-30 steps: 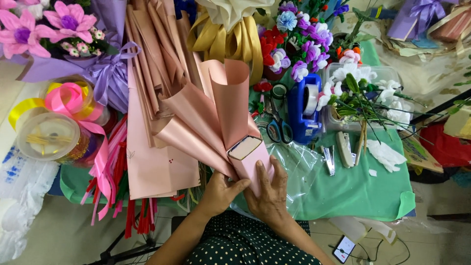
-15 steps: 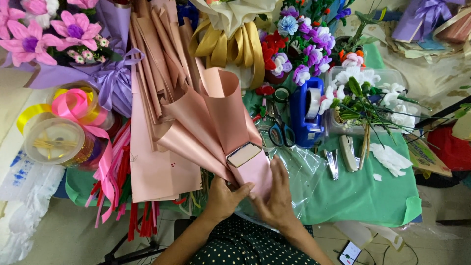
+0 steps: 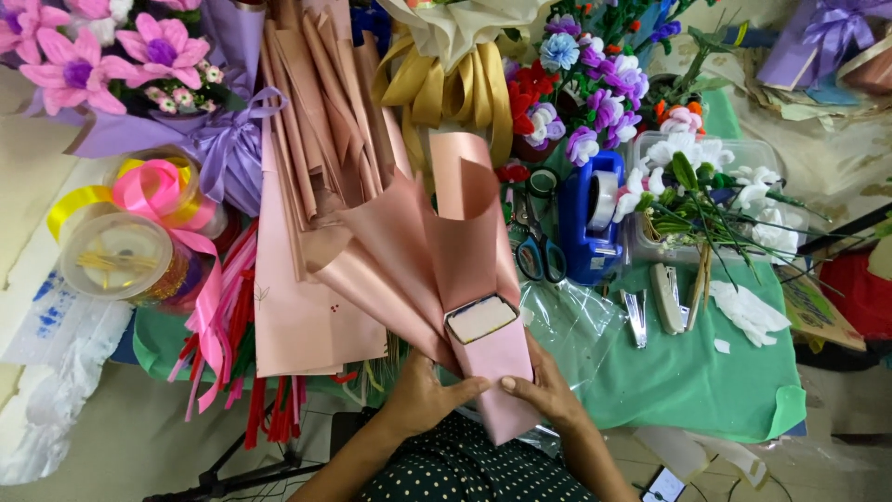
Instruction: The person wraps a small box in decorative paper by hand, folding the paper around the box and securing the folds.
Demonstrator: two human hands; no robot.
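A small box (image 3: 481, 319) with a cream top is wrapped in pink paper (image 3: 409, 251) that fans out up and to the left. My left hand (image 3: 423, 400) grips the wrapped bundle from the lower left, thumb across its front. On the lower right side, my right hand (image 3: 548, 390) presses the pink wrap against the box. Both hands meet at the narrow lower end of the bundle (image 3: 506, 400).
A stack of pink paper sheets (image 3: 307, 279) lies left of the bundle. Scissors (image 3: 532, 251), a blue tape dispenser (image 3: 595, 218), a stapler (image 3: 666, 297) and white flowers in a clear tub (image 3: 706, 186) sit on the green cloth (image 3: 706, 390). Ribbon rolls (image 3: 121, 251) and bouquets (image 3: 111, 65) are on the left.
The wrapped box has shifted slightly downward and more upright. My hands have closed in together at its lower end, fingers now meeting on the pink wrap.
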